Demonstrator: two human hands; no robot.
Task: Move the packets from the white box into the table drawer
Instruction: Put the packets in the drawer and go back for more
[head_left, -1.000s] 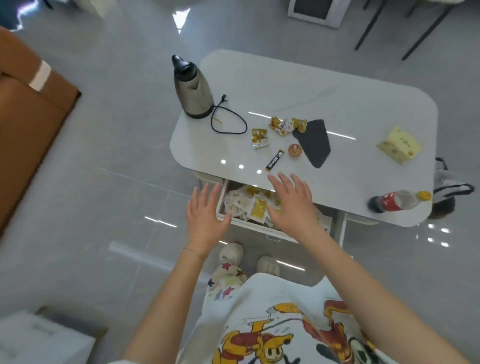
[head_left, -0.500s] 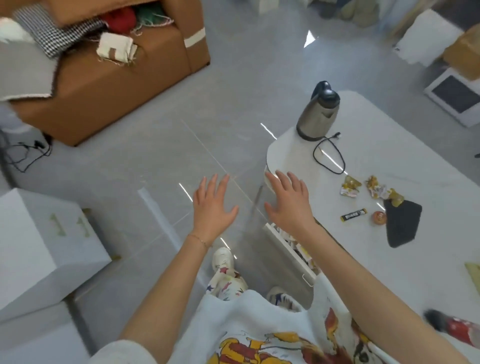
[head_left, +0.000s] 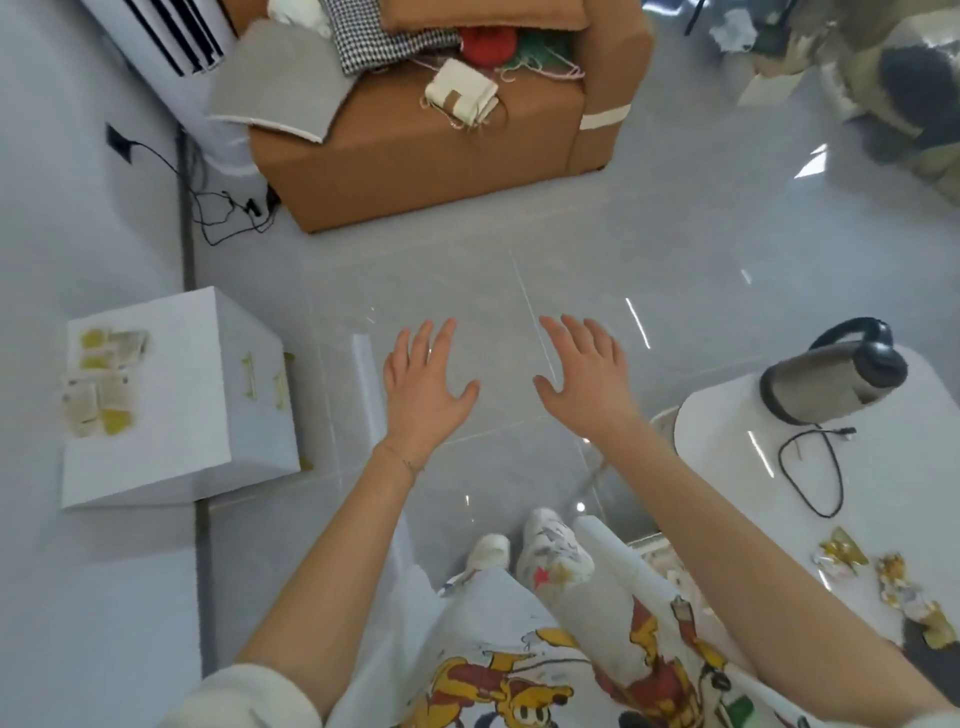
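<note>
**A:** Hands?

**B:** Both empty on my feed. Left hand (head_left: 423, 387) and right hand (head_left: 584, 384) are held out over the floor (head_left: 519, 270), palms down. Fingers are straight and spread, holding nothing. The hands are apart and touch nothing.

**A:** Packets?

**B:** I see a yellow-and-white cluster of packets (head_left: 101, 382) on the top face of the white box (head_left: 171, 415). The box is on the floor, well left of the left hand.

**A:** Drawer?

**B:** Mostly hidden behind my right forearm. Only a pale strip of the drawer (head_left: 647, 543) shows, under the table (head_left: 727, 441) edge. I can't tell what's in it.

**A:** Table top?

**B:** Kettle (head_left: 831, 384) near the corner, with its black cord (head_left: 810, 475) looped beside it. Gold wrappers (head_left: 841, 558) sit nearer me. Brown sofa (head_left: 441, 156) beyond the hands, piled with fabric.
</note>
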